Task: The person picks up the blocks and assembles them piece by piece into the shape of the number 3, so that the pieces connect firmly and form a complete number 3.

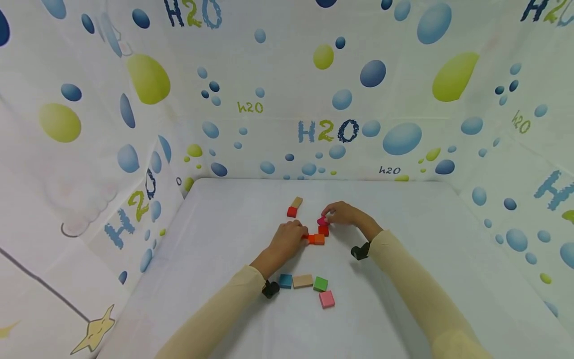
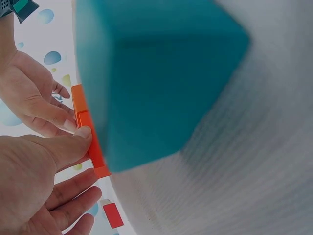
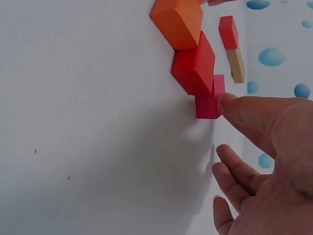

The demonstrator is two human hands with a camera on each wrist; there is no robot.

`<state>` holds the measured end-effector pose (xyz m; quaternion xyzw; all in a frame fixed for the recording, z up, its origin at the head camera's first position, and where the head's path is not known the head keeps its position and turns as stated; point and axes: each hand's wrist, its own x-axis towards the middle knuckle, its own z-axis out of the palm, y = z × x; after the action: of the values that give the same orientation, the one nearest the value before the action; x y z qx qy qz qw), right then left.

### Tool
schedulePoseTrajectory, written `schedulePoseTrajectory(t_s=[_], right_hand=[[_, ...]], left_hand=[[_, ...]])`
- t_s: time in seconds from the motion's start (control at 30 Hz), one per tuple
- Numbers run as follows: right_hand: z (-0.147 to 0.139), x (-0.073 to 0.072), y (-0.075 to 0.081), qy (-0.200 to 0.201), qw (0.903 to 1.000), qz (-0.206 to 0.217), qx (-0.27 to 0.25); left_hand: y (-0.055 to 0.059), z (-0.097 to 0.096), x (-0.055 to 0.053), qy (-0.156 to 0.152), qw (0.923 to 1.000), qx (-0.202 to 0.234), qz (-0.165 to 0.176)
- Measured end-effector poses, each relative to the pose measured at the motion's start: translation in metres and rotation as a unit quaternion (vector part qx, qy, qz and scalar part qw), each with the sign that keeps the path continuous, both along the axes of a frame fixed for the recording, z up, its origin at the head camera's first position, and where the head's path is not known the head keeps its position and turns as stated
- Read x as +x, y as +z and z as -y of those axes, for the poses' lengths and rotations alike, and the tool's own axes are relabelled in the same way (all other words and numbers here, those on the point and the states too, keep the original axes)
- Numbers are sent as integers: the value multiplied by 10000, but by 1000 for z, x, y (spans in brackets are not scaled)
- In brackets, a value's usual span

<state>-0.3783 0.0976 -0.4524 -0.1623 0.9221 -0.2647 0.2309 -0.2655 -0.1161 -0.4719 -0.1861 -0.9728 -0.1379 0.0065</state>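
My left hand (image 1: 287, 239) pinches an orange-red block (image 2: 94, 152) at the left end of a short row, thumb on its near face. Touching that block on the right is an orange block (image 1: 319, 239). A red block (image 1: 323, 231) sits behind the orange one, corner against it. At the far end of this bent line lies a magenta block (image 3: 206, 106), which touches the red block. Thumb and index finger of my right hand (image 1: 343, 213) pinch the magenta block, while the other fingers spread loosely in the right wrist view.
Farther back, a red block (image 1: 292, 212) touches a wooden block (image 1: 297, 202). Nearer me lie a blue block (image 1: 285, 281), a wooden block (image 1: 302, 281), a green block (image 1: 320, 284) and a pink block (image 1: 327, 299). Patterned sheets surround the white table (image 1: 233, 209).
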Motion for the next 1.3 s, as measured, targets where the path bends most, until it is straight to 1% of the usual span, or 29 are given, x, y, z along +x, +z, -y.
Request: schedulePoseTrajectory(t_s=[0.1, 0.23, 0.33, 0.4, 0.5, 0.57, 0.63, 0.7, 0.8, 0.9, 1.1, 1.2, 1.3], right_hand=[[3, -4, -3, -43, 9998, -190, 19], [9, -15, -10, -5, 9978, -654, 123], [20, -22, -11, 24, 9952, -929, 293], [31, -25, -10, 92, 9931, -1078, 450], [48, -31, -7, 305, 9861, -1426, 797], [60, -35, -6, 454, 9792, -1704, 1004], [70, -38, -6, 560, 9737, -1902, 1125], [78, -39, -6, 658, 9715, -1963, 1151], [86, -37, -6, 792, 9719, -1909, 1131], [85, -31, -8, 877, 9708, -1904, 1170], [80, -26, -5, 943, 9630, -2184, 1266], [74, -26, -1, 821, 9657, -2130, 1234], [68, -28, 2, 678, 9719, -1910, 1194]], left_hand=[[1, 1, 0, 4, 10000, 36, 13], [2, 2, 1, -37, 10000, 84, 17], [2, 2, 2, -75, 9999, 105, 0], [2, 3, 3, -72, 9999, 101, -16], [2, 4, 3, -44, 9999, 128, -6], [4, 5, 4, -33, 9999, 152, 10], [4, 5, 4, -50, 9998, 175, -10], [5, 5, 4, -87, 9998, 184, -46], [3, 4, 4, -146, 9996, 160, -161], [0, 2, 4, -196, 9994, 135, -234], [-4, 1, 1, -146, 9996, 7, -236], [-4, 2, 0, -99, 9997, -57, -213], [-4, 4, -1, -101, 9996, -88, -238]])
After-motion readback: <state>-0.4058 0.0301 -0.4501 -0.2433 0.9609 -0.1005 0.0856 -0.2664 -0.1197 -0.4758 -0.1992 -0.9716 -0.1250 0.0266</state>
